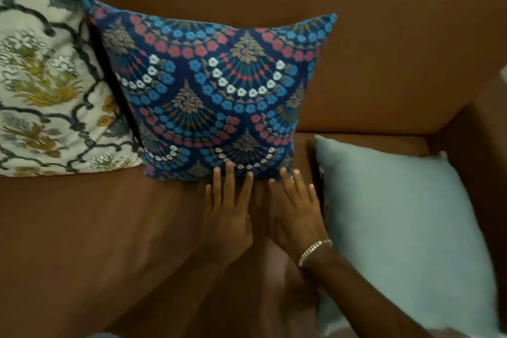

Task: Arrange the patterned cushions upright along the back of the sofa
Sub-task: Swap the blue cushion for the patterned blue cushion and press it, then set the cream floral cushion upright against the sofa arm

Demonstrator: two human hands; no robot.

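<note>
The blue patterned cushion (216, 96) stands upright at centre frame against the brown sofa (384, 35) back — left hand (227, 217) and right hand (295, 214), both spread flat, fingertips at its bottom edge — white floral cushion (49, 85) upper left, pale blue cushion (397, 228) lower right.

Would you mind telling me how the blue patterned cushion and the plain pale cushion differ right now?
The patterned cushion stands upright against the sofa back; the pale cushion lies flatter on the seat, farther forward. The patterned cushion carries dark blue floral arches, while the pale cushion is plain light blue. Both hands' fingertips touch the patterned cushion's lower edge; neither grips the pale cushion. Both are square.
</note>
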